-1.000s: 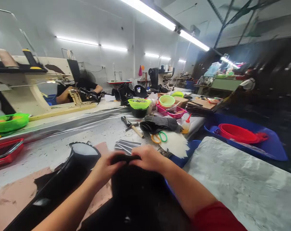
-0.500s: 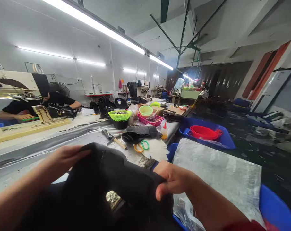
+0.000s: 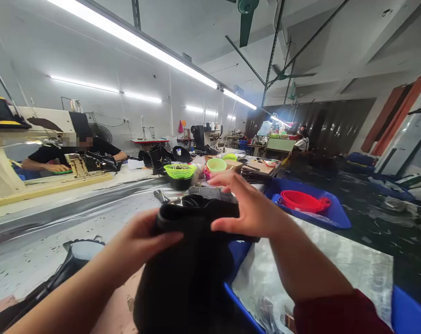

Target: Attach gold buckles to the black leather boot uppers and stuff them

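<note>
A soft black piece, apparently a boot upper (image 3: 185, 273), stands upright in front of me with its top edge folded over. My left hand (image 3: 140, 241) is closed on its upper left edge, thumb across the near side and fingers behind. Over the upper right edge, my right hand (image 3: 248, 206) is open, its thumb and fingers spread apart. Whether the right thumb touches the black material I cannot tell. Another black upper with pale lining (image 3: 87, 249) lies on the table (image 3: 126, 204) at the left, partly behind my left forearm.
Beyond the piece are a hammer (image 3: 173, 201) and a green basket (image 3: 179, 171) on a black bowl. A blue tub (image 3: 339, 218) with a red basin (image 3: 301, 200) stands right. Pale sheeting (image 3: 318, 260) covers a nearer blue bin. A person (image 3: 102, 147) sits at a sewing machine left.
The black piece has gone from spread wide between both hands to upright and narrower. My right hand has let go and risen; my left hand has moved right. The view has shifted left.
</note>
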Demonstrator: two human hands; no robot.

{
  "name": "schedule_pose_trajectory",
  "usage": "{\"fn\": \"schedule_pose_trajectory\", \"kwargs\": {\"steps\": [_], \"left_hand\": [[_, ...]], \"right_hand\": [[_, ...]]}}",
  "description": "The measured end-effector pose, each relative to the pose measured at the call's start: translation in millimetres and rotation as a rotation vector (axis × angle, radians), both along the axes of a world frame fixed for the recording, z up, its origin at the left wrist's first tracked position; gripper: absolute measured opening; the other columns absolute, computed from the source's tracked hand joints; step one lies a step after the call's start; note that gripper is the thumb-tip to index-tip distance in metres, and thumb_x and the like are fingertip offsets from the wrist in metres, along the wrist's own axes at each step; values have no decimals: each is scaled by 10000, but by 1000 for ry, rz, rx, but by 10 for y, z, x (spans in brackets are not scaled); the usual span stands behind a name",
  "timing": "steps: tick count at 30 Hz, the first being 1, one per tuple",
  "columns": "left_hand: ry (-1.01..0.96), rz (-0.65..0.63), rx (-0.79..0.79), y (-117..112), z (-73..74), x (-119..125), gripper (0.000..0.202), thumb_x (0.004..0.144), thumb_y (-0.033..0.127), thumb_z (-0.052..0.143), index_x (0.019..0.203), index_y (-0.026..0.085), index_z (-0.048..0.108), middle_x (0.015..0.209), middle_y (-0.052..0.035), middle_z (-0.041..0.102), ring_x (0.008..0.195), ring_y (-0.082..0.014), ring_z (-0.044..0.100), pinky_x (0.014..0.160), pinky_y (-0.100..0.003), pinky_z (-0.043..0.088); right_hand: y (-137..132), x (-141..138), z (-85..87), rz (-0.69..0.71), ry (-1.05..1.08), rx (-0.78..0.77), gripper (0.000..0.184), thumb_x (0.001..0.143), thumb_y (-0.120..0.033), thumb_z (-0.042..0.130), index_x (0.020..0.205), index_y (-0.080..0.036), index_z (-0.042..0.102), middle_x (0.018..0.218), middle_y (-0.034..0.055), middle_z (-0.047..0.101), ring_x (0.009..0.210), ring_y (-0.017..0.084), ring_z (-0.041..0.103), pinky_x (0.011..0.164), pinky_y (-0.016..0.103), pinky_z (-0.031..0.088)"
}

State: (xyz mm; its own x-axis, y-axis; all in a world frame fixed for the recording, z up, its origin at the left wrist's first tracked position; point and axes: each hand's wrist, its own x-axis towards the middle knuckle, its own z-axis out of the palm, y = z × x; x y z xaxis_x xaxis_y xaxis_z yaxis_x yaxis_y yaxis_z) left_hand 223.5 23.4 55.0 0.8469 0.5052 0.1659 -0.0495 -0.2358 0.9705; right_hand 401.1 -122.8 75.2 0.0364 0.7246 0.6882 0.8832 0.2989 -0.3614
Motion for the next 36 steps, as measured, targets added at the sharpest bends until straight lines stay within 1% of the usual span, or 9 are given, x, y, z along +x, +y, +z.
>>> {"fn": "schedule_pose_trajectory", "kwargs": {"steps": [4, 6, 10, 15, 18, 22, 24, 30, 36], "left_hand": [[-28, 156, -316, 189, -21, -108, 396, 501, 310, 768, 855, 180, 648, 711, -27, 709, 605, -218, 655, 577, -333, 536], [-25, 154, -348, 272, -91, -97, 390, 501, 277, 773, 851, 165, 643, 704, -28, 708, 592, -201, 656, 580, -314, 536], [-58, 92, -322, 386, -236, -68, 357, 555, 274, 769, 865, 147, 645, 767, -49, 714, 661, -195, 667, 631, -289, 533], [-154, 19, -302, 461, -323, -162, 413, 530, 334, 794, 876, 162, 646, 761, -43, 709, 685, -220, 668, 638, -305, 533], [-213, -59, -262, 432, -354, -167, 508, 475, 377, 814, 906, 166, 648, 804, -50, 709, 751, -239, 664, 672, -305, 526], [-206, 72, -157, 267, -393, -41, 496, 444, 315, 821, 879, 163, 639, 829, -44, 707, 813, -252, 649, 725, -328, 515], [-230, 197, -173, 185, -423, 12, 432, 479, 304, 801, 851, 161, 634, 795, -32, 703, 794, -243, 649, 733, -339, 514], [-305, 345, -370, 104, -545, -60, 361, 537, 294, 782, 829, 154, 624, 729, -11, 689, 679, -200, 648, 703, -340, 517], [-318, 445, -226, 65, -800, -182, 387, 606, 303, 745, 926, 175, 570, 852, -21, 662, 845, -217, 623, 785, -343, 490]], "right_hand": [[-84, 264, -66, 232, 136, -244, 504, 734, -316, 655, 1220, -275, 525, 1081, 34, 631, 979, 216, 604, 825, 349, 492], [-70, 310, -85, 368, 209, -293, 329, 784, -354, 582, 1085, -234, 636, 1016, 47, 670, 934, 221, 627, 802, 346, 493], [46, 281, 2, 609, 289, -439, 477, 787, -515, 514, 1103, -178, 632, 986, 81, 674, 859, 230, 641, 728, 334, 490], [325, 163, 173, 413, -38, -418, 250, 774, -412, 575, 803, -181, 667, 744, 29, 606, 679, 146, 570, 621, 252, 448], [493, 14, 172, 102, -309, -354, 202, 760, -371, 607, 703, -177, 609, 709, 13, 536, 642, 141, 507, 581, 254, 399], [602, -264, 10, -218, -483, -212, 134, 730, -297, 635, 707, -175, 585, 698, 18, 518, 658, 161, 504, 606, 274, 381], [609, -354, -120, -177, -383, -137, 90, 728, -236, 617, 798, -186, 591, 724, 14, 530, 674, 158, 518, 630, 273, 400], [683, -312, -631, 63, 507, 42, 695, 616, -472, 711, 1207, -225, 439, 1136, 95, 538, 984, 231, 545, 774, 352, 470], [885, -584, -1053, 335, 928, -163, 423, 673, -503, 661, 955, -193, 601, 926, 49, 670, 889, 231, 614, 811, 383, 486]]}}
